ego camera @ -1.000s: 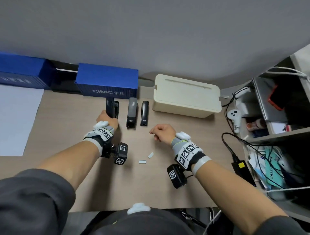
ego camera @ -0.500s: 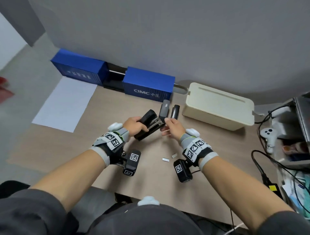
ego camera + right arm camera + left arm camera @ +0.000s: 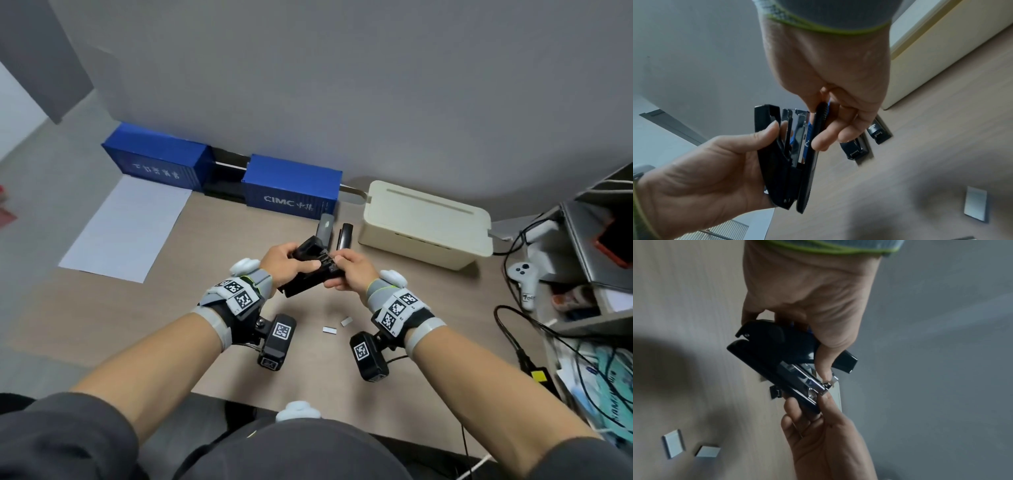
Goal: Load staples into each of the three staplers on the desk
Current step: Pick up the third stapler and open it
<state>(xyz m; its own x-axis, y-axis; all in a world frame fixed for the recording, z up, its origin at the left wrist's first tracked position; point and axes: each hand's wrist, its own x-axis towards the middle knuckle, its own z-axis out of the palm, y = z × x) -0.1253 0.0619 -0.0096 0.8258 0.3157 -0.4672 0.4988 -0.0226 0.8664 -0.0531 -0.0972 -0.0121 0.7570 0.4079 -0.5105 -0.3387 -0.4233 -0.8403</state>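
Now both hands, left hand (image 3: 286,262) and right hand (image 3: 352,270), grip the opened stapler (image 3: 310,270) above the desk (image 3: 137,308).

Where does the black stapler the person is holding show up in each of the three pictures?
Head view: the held stapler is at centre, between the left hand and right hand.
Left wrist view: centre, below the left hand.
Right wrist view: centre-left, standing on end.
Shared landmark: the staple strips lying on the desk.
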